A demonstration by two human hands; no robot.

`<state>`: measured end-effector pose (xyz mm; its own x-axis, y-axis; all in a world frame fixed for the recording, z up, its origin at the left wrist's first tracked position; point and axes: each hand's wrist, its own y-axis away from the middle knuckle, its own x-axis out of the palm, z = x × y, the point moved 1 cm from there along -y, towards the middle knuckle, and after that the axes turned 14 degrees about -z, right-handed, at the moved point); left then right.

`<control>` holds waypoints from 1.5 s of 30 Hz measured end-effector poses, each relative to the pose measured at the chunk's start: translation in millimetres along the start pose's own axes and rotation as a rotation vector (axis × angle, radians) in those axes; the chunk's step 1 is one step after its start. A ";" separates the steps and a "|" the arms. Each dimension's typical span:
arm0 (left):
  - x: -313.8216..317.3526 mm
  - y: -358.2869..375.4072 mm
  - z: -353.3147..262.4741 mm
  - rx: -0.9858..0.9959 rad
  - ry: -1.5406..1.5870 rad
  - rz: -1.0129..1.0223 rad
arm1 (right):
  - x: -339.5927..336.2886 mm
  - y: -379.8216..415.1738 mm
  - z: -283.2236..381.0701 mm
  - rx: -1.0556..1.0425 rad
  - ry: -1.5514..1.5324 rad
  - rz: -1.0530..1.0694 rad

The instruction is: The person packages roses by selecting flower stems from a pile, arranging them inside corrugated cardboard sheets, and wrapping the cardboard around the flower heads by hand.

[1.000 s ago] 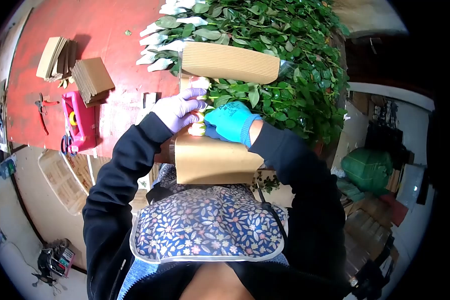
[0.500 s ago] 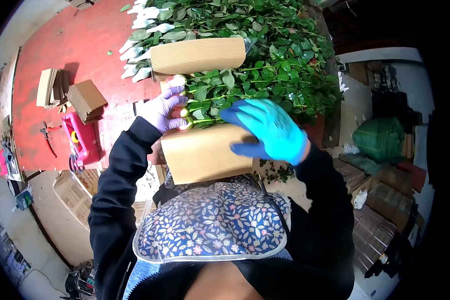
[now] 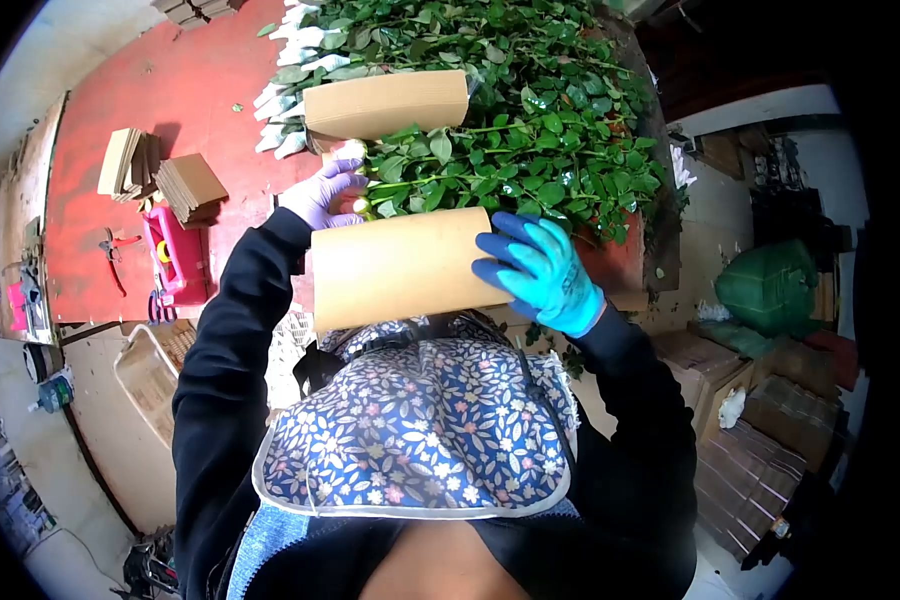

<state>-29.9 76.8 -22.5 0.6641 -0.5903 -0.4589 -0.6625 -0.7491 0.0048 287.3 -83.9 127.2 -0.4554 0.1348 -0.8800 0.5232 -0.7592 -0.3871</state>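
My left hand, in a thin purple glove, has its fingers closed around flower heads at the left end of leafy stems. A flat sheet of brown cardboard lies at the near side of those stems. At its right edge is my right hand, in a turquoise and dark blue glove, with thumb and fingers on the sheet. A corrugated cardboard wrap lies over the stems farther back.
On the red table at the left are stacked cardboard pieces, red pruning shears and a pink holder with scissors. White-wrapped flower heads lie at the back. A green sack stands on the right.
My right hand has moved from over the stems to the right edge of the cardboard sheet. The near sheet sits slightly higher and farther left in view. My left hand remains at the flower heads.
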 end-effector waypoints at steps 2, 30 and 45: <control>2.3 -0.4 4.2 0.019 0.035 -0.011 | -6.8 -19.0 -9.0 0.123 -0.135 -0.107; 36.0 14.1 -100.7 0.378 -0.406 0.071 | -6.8 -130.6 18.4 0.092 -0.059 0.049; 31.7 24.0 -118.6 0.283 -0.293 0.098 | 52.0 -96.8 2.3 0.025 0.034 0.139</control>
<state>16.3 4.4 68.5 0.4935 -0.5137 -0.7018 -0.8140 -0.5570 -0.1648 211.3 -4.9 119.6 -0.3551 0.0487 -0.9336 0.5607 -0.7880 -0.2544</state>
